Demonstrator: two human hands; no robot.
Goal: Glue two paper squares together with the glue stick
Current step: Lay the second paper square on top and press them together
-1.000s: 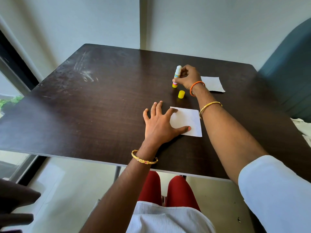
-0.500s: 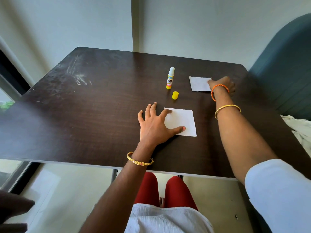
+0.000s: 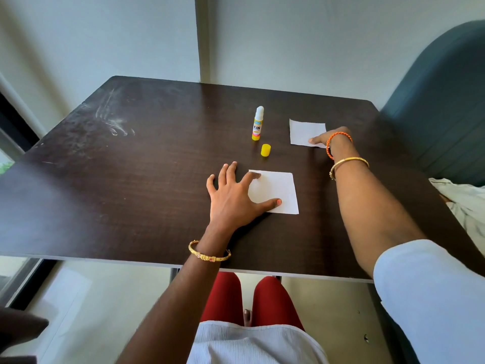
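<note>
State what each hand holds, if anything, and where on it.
Left hand presses the near paper flat at its left edge. Right hand touches the far paper's near right corner; whether it pinches is unclear.

On the counter, the near square is set before the cap and the upright glue stick; the far square is placed right of the stick.

A dark wooden counter stands against pale walls, with a teal chair to the right and a window at left.
</note>
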